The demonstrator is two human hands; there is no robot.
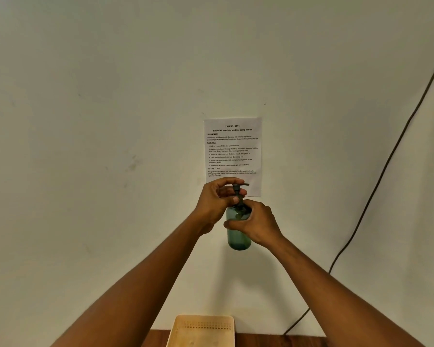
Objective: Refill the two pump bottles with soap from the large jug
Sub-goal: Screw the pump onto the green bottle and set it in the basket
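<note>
Green pump bottle [238, 234] aloft: right hand [257, 225] grips body, left hand [217, 201] pinches pump.

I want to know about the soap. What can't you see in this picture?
Head view only:
- Large jug and second pump bottle: outside the frame.
- Pump bottle neck: hidden by the left hand and right hand.
- Basket: cut off by the bottom edge.
- Paper small print: too tiny.

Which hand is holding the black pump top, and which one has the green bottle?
The left hand pinches the black pump top. The right hand wraps around the green bottle lower down.
</note>
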